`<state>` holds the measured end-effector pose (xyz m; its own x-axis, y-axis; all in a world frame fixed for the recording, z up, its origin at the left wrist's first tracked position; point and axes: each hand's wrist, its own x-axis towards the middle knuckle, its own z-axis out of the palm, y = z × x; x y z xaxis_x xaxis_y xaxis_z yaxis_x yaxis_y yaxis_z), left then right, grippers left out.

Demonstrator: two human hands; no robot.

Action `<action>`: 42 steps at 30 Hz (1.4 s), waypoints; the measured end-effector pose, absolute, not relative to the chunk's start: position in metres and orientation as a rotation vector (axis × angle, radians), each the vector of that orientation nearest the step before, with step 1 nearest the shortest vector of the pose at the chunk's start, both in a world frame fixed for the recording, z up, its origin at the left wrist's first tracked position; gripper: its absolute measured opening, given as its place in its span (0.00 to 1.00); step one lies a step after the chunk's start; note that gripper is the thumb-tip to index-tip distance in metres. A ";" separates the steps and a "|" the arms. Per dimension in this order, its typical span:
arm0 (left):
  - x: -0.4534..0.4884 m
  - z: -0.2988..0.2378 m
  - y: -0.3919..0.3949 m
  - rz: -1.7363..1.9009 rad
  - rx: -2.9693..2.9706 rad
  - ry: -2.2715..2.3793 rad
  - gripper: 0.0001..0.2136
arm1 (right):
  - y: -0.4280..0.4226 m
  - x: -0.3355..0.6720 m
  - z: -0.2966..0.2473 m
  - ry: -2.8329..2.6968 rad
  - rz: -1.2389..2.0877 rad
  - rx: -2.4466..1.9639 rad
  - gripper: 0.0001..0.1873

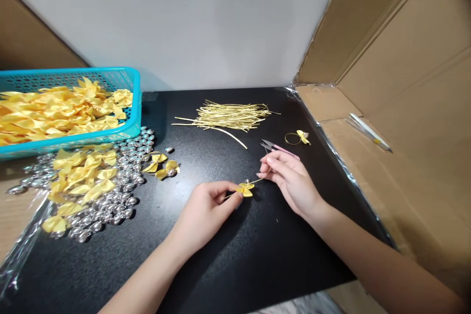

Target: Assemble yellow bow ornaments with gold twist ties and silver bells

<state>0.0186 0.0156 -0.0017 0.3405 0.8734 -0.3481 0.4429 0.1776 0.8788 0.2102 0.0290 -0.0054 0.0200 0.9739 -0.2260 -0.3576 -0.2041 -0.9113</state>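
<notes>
While the left hand (206, 208) pinches a yellow bow (246, 190) midway between the far and near edges of the desk (294, 255), the right hand's fingers (281, 166) grip a gold wire (256, 181); likely light and easily crushed, the bow is best held centrally.

A: Where is a hand finding room?
B: Below the fingertips of the left hand (211, 208) and right hand (289, 176), black tabletop (235, 260) is lying open between the arms. A gold strand (256, 180) and yellow bow (246, 190) are bridging the fingers.
A: What is blocking?
B: Just beyond the right fingers, pink-handled snips (279, 149) are lying; farther ahead, gold wires (230, 116) are heaping. Left of the left fingers, loose bows (83, 176) and silver beads (103, 213) are spreading, a blue basket (137, 100) standing behind. Well right, a cardboard wall (405, 59) is rising.
</notes>
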 end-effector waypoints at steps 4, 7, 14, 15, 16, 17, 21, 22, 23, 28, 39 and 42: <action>0.021 0.002 0.015 0.533 1.398 1.286 0.13 | 0.030 0.210 -0.008 -0.931 1.403 -1.188 0.11; 0.020 0.004 0.015 0.544 1.393 1.287 0.13 | 0.031 0.211 -0.009 -1.142 1.327 -1.267 0.09; 0.015 0.003 0.018 0.497 1.285 1.233 0.21 | 0.027 0.212 -0.008 -1.271 1.355 -1.119 0.08; 0.015 0.003 0.019 0.483 1.231 1.204 0.22 | 0.026 0.211 -0.008 -1.254 1.381 -1.076 0.09; 0.014 0.003 0.020 0.472 1.178 1.171 0.23 | 0.026 0.211 -0.008 -1.231 1.408 -1.046 0.10; 0.013 0.002 0.021 0.464 1.130 1.140 0.23 | 0.026 0.211 -0.009 -1.200 1.434 -1.029 0.10; 0.012 0.004 0.023 0.433 1.073 1.159 0.21 | 0.027 0.210 -0.010 -1.096 1.505 -1.048 0.12; 0.012 0.004 0.023 0.421 1.101 1.195 0.20 | 0.027 0.211 -0.010 -1.108 1.510 -1.059 0.13; 0.011 0.005 0.024 0.405 1.144 1.233 0.20 | 0.028 0.211 -0.010 -1.141 1.506 -1.076 0.13; 0.013 0.008 0.023 0.378 1.320 1.313 0.17 | 0.024 0.209 -0.009 -1.428 1.341 -1.222 0.11; 0.017 0.010 0.019 0.515 1.489 1.234 0.14 | 0.021 0.205 -0.009 -1.681 1.251 -1.346 0.05; 0.017 0.011 0.018 0.534 1.508 1.245 0.14 | 0.021 0.205 -0.010 -1.608 1.302 -1.366 0.09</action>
